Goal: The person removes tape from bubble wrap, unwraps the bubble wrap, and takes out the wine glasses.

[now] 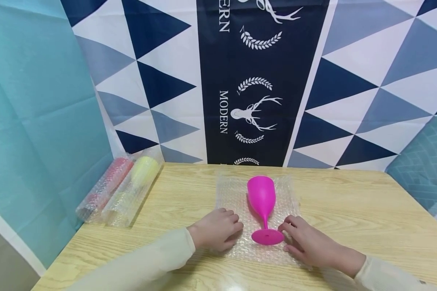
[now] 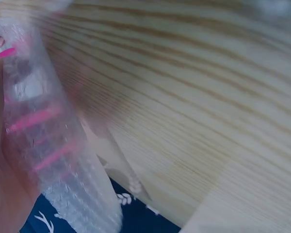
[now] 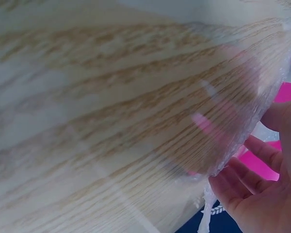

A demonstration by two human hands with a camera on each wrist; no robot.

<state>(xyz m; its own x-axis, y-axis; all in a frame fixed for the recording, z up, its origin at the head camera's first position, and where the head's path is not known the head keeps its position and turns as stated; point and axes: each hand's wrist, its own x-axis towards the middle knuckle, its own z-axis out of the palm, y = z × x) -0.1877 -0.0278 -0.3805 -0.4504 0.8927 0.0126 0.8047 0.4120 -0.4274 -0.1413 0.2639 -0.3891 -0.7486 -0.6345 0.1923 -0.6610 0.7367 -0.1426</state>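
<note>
The pink goblet lies on bubble wrap over a glossy wood-grain table. Left of it, the left hand rests on the wrap, fingers loosely bent; right of its foot, the right hand is relaxed, released. Behind it hangs triangle-patterned cloth; far left of it, wrapped bundles adjoin teal drapery.

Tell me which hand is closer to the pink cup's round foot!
Right. The right hand is at the right edge of the round foot, too close to tell whether it touches. The left hand is on its other side, across a small gap.
</note>
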